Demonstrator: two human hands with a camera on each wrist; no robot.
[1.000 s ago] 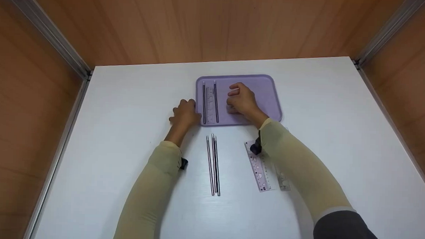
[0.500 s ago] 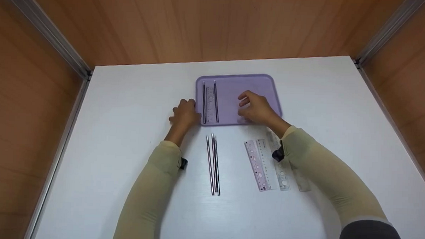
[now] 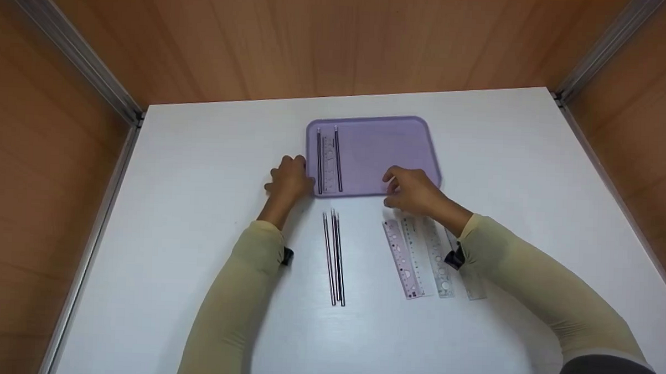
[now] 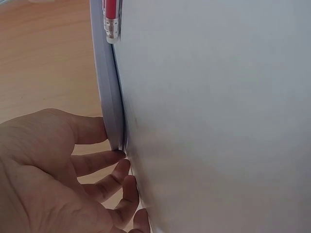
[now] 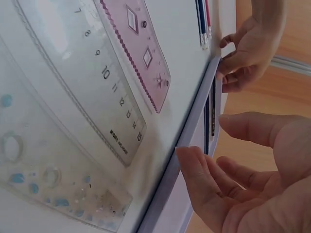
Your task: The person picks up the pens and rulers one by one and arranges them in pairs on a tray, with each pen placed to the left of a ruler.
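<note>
The left hand [image 3: 289, 181] grips the purple tray [image 3: 392, 147] corner; the right hand [image 3: 416, 191] — empty, fingers loosely apart — has drawn back off the tray toward the rulers [image 3: 425, 256].

A white table [image 3: 189, 165] fills the floor of a booth. Wood-grain panels stand on three sides: a back wall [image 3: 316, 37] along the far edge, a left wall [image 3: 28, 198] and a right wall [image 3: 644, 164] slanting outward. Aluminium rails [image 3: 66, 39] run down both back corners to the tabletop and along its side edges. The light is even and soft, with faint shadows on the white surface.
</note>
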